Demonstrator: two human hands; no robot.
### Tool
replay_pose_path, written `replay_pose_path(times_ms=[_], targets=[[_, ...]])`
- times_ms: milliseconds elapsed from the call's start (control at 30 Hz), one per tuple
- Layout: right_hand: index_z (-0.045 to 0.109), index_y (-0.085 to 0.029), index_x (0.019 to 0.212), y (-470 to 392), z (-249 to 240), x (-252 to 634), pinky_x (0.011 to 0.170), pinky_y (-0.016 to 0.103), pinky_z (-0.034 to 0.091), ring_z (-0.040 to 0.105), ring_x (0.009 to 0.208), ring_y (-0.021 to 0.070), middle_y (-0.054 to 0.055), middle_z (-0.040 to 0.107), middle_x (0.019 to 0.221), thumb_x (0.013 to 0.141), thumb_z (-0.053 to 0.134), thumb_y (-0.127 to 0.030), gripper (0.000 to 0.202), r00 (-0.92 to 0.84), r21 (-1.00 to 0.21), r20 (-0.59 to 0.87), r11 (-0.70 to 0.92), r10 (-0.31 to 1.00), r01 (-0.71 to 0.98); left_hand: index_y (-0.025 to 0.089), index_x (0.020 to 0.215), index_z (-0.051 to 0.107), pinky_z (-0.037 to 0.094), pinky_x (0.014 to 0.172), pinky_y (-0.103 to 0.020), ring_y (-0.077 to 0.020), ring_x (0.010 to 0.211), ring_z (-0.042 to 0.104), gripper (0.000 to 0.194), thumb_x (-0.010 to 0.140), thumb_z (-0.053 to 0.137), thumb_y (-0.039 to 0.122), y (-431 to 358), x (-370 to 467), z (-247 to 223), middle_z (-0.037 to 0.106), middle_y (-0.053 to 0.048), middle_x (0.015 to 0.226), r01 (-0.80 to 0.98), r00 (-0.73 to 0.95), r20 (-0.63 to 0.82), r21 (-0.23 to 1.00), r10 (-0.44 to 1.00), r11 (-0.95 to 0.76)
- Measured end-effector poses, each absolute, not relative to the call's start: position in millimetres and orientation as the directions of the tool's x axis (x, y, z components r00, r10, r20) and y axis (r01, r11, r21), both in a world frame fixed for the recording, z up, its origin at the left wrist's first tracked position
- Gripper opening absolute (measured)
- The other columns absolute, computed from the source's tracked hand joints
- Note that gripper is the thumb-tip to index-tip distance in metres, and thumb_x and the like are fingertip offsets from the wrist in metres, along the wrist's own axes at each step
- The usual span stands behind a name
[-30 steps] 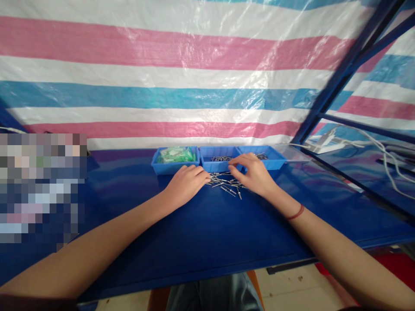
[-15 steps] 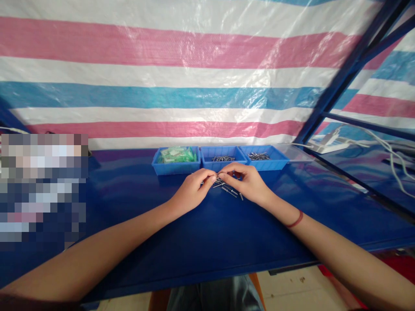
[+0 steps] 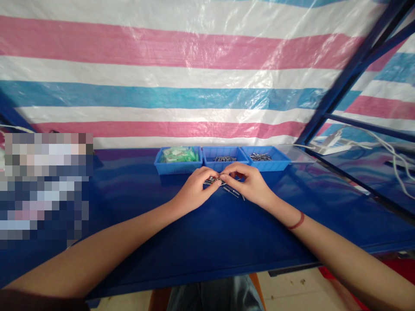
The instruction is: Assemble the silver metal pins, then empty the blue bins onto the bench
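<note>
My left hand (image 3: 196, 190) and my right hand (image 3: 248, 183) meet fingertip to fingertip above a small pile of metal pins (image 3: 231, 190) lying on the blue table (image 3: 207, 229). Both hands pinch small metal pins between thumb and fingers. Behind them stand three blue trays: the left tray (image 3: 178, 166) holds green plastic bags, the middle tray (image 3: 225, 151) and the right tray (image 3: 269, 164) hold more metal pins. A red band circles my right wrist.
A striped pink, white and blue tarpaulin (image 3: 181, 82) hangs behind the table. A blue metal frame (image 3: 343, 82) rises at the right, with white cables (image 3: 389, 151) beyond it. A blurred patch covers the table's left part.
One second ago both hands lay spread on the pin pile; they then rose and came together, pinching pins. Since half a second ago they have barely shifted.
</note>
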State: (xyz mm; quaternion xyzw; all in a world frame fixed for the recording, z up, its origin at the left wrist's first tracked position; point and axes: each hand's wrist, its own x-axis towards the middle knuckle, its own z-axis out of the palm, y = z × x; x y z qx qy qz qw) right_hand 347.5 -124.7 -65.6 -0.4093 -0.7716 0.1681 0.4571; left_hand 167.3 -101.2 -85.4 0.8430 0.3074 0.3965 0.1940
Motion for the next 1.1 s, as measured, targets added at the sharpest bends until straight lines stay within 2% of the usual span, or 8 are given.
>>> replay_pose_path(times_ms=[167,267,400,467,633,800,900,1100], targets=[[0.065,-0.019,0.079,-124.3,-64.1,349.2,0.059,0.027,0.044,0.055,0.064,0.0134,0.004,0.065,0.076,0.083,0.059,-0.032,0.015,-0.276,-0.564,0.612,0.654,0.741,0.505,0.018,0.084,0.059,0.046,0.081,-0.03,-0.0165,0.088,0.057,0.005,0.084,0.057,0.022,-101.0,166.1,-83.7,0.06,-0.004,0.089,0.362,0.41,0.597,0.588,0.69,-0.724],[0.064,-0.019,0.078,-121.4,-64.5,352.4,0.069,0.03,0.045,0.058,0.071,0.0153,0.004,0.066,0.076,0.084,0.058,-0.027,0.012,-0.362,-0.463,0.616,0.693,0.7,0.553,0.018,0.084,0.059,0.045,0.082,-0.031,-0.0165,0.089,0.057,0.005,0.085,0.056,0.022,-100.9,165.7,-84.3,0.061,-0.004,0.089,0.368,0.411,0.609,0.571,0.679,-0.734],[0.064,-0.019,0.077,-111.6,-63.3,367.0,0.078,0.033,0.044,0.06,0.078,0.0167,0.004,0.068,0.08,0.085,0.055,-0.025,0.014,-0.387,-0.356,0.627,0.69,0.677,0.63,0.019,0.109,0.054,0.045,0.083,-0.033,-0.018,0.092,0.056,0.026,0.084,0.058,0.027,-98.3,163.5,-84.6,0.061,-0.005,0.097,0.425,0.416,0.639,0.492,0.647,-0.76],[0.065,-0.019,0.077,-104.6,-61.1,382.2,0.075,0.032,0.045,0.06,0.075,0.0173,0.005,0.069,0.08,0.085,0.055,-0.028,0.016,-0.28,-0.332,0.674,0.619,0.683,0.711,0.019,0.117,0.05,0.046,0.083,-0.033,-0.0183,0.092,0.056,0.034,0.085,0.057,0.029,-95.5,160.4,-82.3,0.06,-0.005,0.097,0.457,0.455,0.642,0.426,0.617,-0.781],[0.067,-0.017,0.076,-87.1,-57.5,433.4,0.068,0.033,0.044,0.058,0.067,0.0197,0.007,0.068,0.075,0.081,0.054,-0.03,0.019,0.076,-0.293,0.755,0.231,0.651,0.928,0.017,0.102,0.06,0.043,0.084,-0.034,-0.0187,0.092,0.057,0.02,0.086,0.048,0.02,-87.2,148.9,-74.0,0.063,-0.006,0.097,0.519,0.675,0.526,0.159,0.517,-0.84],[0.067,-0.011,0.092,-78.5,-63.6,457.0,0.076,0.039,0.042,0.059,0.074,0.0255,0.012,0.066,0.077,0.078,0.053,-0.029,0.027,0.081,-0.086,0.719,-0.027,0.691,0.996,0.02,0.098,0.065,0.039,0.077,-0.035,-0.0221,0.091,0.058,0.021,0.084,0.052,0.029,-83.2,142.2,-74.2,0.065,-0.004,0.094,0.61,0.74,0.375,-0.024,0.559,-0.792],[0.065,-0.011,0.1,-80.6,-64.4,448.2,0.078,0.04,0.041,0.059,0.078,0.0265,0.012,0.066,0.08,0.079,0.052,-0.03,0.032,0.057,-0.073,0.738,-0.004,0.672,0.997,0.021,0.092,0.066,0.035,0.075,-0.033,-0.0198,0.089,0.058,0.021,0.089,0.048,0.031,-81.5,141.8,-75.5,0.066,-0.002,0.09,0.608,0.754,0.33,-0.025,0.568,-0.793],[0.066,-0.017,0.089,-94.2,-61.7,410.0,0.078,0.038,0.04,0.058,0.077,0.0231,0.008,0.067,0.079,0.083,0.05,-0.028,0.02,-0.137,-0.118,0.71,0.308,0.691,0.944,0.02,0.093,0.065,0.031,0.074,-0.032,-0.0179,0.089,0.058,0.025,0.095,0.042,0.029,-81.7,144.3,-75.9,0.066,-0.002,0.092,0.611,0.768,0.306,-0.086,0.563,-0.787]])
